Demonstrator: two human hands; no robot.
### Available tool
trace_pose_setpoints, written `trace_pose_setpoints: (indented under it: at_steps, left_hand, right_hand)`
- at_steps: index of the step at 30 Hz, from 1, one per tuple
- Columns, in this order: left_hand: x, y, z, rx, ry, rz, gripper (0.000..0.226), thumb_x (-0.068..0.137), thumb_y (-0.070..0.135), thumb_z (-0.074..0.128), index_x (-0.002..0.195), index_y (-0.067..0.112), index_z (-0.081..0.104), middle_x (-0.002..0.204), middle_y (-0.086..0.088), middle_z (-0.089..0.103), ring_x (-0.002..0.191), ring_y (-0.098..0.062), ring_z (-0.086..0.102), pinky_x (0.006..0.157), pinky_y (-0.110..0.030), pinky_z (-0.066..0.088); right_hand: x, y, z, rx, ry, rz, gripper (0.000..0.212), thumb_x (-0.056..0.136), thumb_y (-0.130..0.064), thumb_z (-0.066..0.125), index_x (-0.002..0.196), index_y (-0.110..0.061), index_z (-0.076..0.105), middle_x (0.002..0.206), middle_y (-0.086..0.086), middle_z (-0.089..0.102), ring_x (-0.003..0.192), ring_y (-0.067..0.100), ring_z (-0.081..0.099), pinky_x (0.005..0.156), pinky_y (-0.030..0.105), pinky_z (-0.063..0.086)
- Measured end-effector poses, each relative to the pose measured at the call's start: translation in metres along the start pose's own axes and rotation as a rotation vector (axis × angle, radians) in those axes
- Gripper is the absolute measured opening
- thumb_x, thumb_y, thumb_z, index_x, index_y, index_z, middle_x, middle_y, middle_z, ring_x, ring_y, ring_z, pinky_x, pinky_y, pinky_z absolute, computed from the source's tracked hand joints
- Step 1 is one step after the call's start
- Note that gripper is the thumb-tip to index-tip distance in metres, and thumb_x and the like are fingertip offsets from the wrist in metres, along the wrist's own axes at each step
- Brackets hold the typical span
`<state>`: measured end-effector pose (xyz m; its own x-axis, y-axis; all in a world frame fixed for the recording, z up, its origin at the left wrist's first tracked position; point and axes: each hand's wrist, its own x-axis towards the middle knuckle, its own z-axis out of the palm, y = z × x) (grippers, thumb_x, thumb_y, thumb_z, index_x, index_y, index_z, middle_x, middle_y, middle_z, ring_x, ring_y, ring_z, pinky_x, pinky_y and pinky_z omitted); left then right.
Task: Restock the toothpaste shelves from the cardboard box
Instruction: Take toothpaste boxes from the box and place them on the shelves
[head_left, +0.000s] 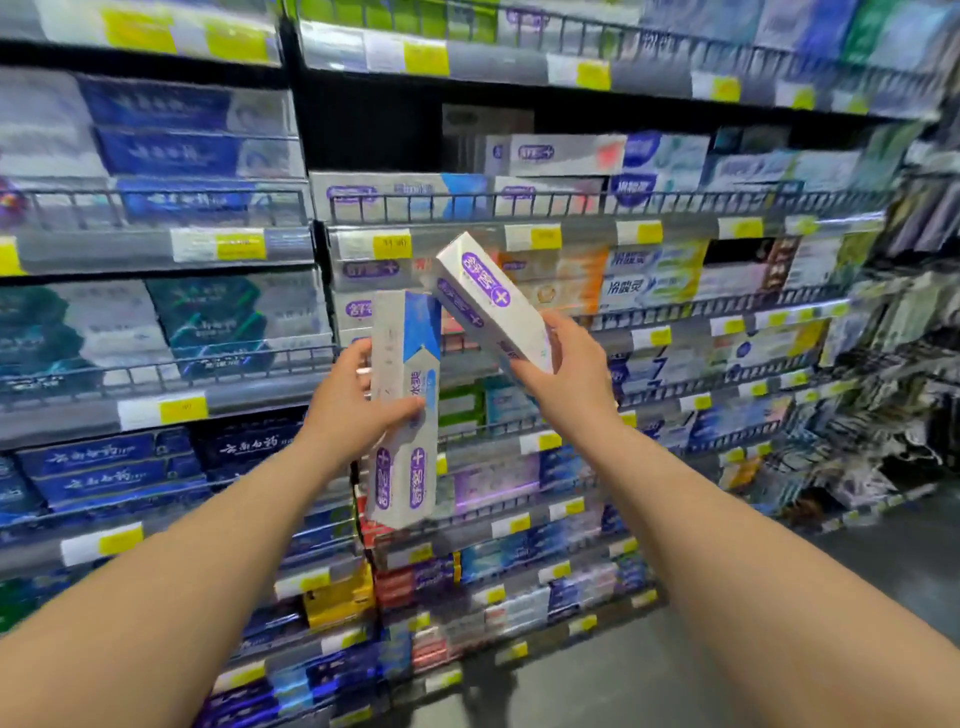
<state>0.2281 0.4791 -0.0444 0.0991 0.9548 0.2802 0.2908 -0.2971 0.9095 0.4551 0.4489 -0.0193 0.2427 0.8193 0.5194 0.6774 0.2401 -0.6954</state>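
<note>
My left hand (358, 400) grips white, blue and purple toothpaste boxes (402, 410) held upright, apparently two side by side. My right hand (563, 374) holds another white and purple toothpaste box (485, 301), tilted with its far end up and to the left, in front of the middle shelf (571, 234). Matching white and purple boxes (395, 195) lie on that shelf behind a wire rail. The cardboard box is out of view.
Shelves of toothpaste boxes fill the view, each with a wire rail and yellow price tags (392, 244). Dark blue boxes (166, 150) stack at the left. A dark gap (374, 130) opens above the middle shelf. Grey floor (883, 561) lies lower right.
</note>
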Motion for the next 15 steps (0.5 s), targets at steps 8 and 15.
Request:
trace_pose_setpoints:
  at_steps: [8, 15]
  left_hand:
    - [0.073, 0.027, 0.003, -0.005, 0.209, 0.084, 0.066, 0.07, 0.01, 0.081, 0.125, 0.023, 0.046, 0.106, -0.004, 0.07, 0.092, -0.013, 0.069, 0.079, -0.037, 0.057]
    - [0.098, 0.046, -0.001, 0.125, 0.462, 0.125, 0.063, 0.07, 0.016, 0.082, 0.121, 0.027, 0.048, 0.105, 0.006, 0.069, 0.091, -0.007, 0.068, 0.074, -0.034, 0.058]
  right_hand:
    - [0.123, -0.015, 0.007, -0.243, 0.086, -0.289, 0.053, 0.083, -0.031, 0.059, 0.133, -0.032, 0.042, 0.116, 0.0, 0.058, 0.108, 0.029, 0.047, 0.083, 0.039, 0.032]
    - [0.206, -0.03, 0.031, -0.271, 0.156, -0.597, 0.059, 0.083, -0.023, 0.062, 0.139, -0.025, 0.042, 0.125, 0.007, 0.049, 0.113, 0.031, 0.042, 0.094, 0.041, 0.025]
